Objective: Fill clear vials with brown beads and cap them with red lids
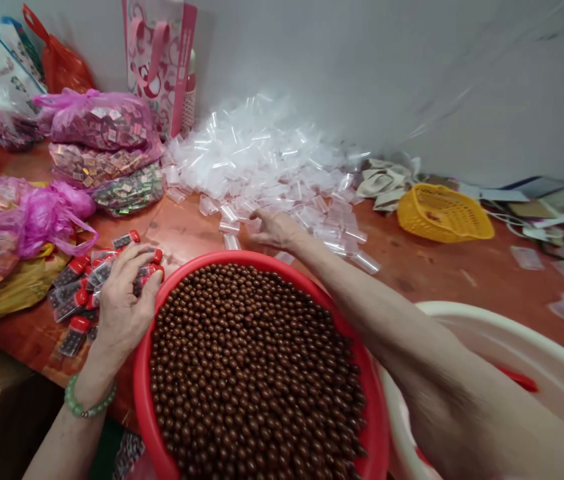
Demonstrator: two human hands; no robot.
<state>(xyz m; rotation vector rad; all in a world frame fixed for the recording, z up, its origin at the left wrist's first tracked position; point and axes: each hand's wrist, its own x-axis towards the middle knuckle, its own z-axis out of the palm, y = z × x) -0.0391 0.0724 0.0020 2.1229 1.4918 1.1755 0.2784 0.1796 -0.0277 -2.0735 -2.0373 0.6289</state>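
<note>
Two failure modes, I'd guess. Which?

Right hand (279,230): thumb and fingers apart, at the near edge of the clear plastic tubes (262,160). Loose heap; a rough drag could send some into the red basin (143,373).

And the other?

Left hand (125,300): also spread, no grip visible, over the red-capped bottles (73,305) left of the basin. Brown balls (257,373) inside lie loose near the rim; a bump could spill them.

Soft, fairly even light leaves the near left box (25,410) dark. Pinpoint glints dot the brown balls (257,367), the counter (179,223) has a pale sheen, far clear containers (262,157) blur hazily with streaky glare, and edges look stretched.
</note>
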